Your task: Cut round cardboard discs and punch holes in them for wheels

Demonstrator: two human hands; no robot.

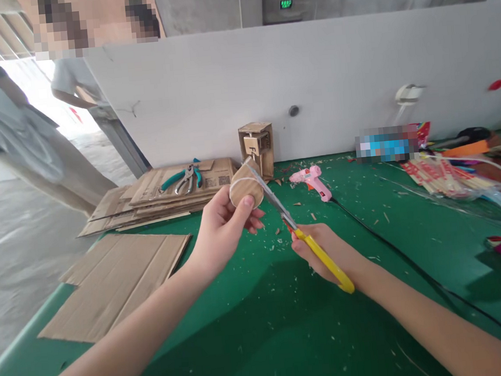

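Observation:
My left hand (227, 222) pinches a small, roughly round piece of cardboard (246, 192) between thumb and fingers. A pale curved line runs across its upper part. My right hand (326, 251) grips yellow-handled scissors (322, 258), whose metal blades point up and left. The blades lie against the cardboard's upper right edge; I cannot tell how far apart they are. Behind the cardboard piece stands a small open cardboard box (268, 151) with inner parts. A pink glue gun (315, 181) lies just beyond my right hand.
Stacked cardboard sheets (145, 191) carry teal-handled pliers (183, 179) at the left. A loose cardboard sheet (118, 281) lies nearer. The glue gun's black cord (382, 238) crosses the green table (229, 342). Wrapped sticks (447, 179) lie right. A white partition (207, 92) stands behind; people stand at left.

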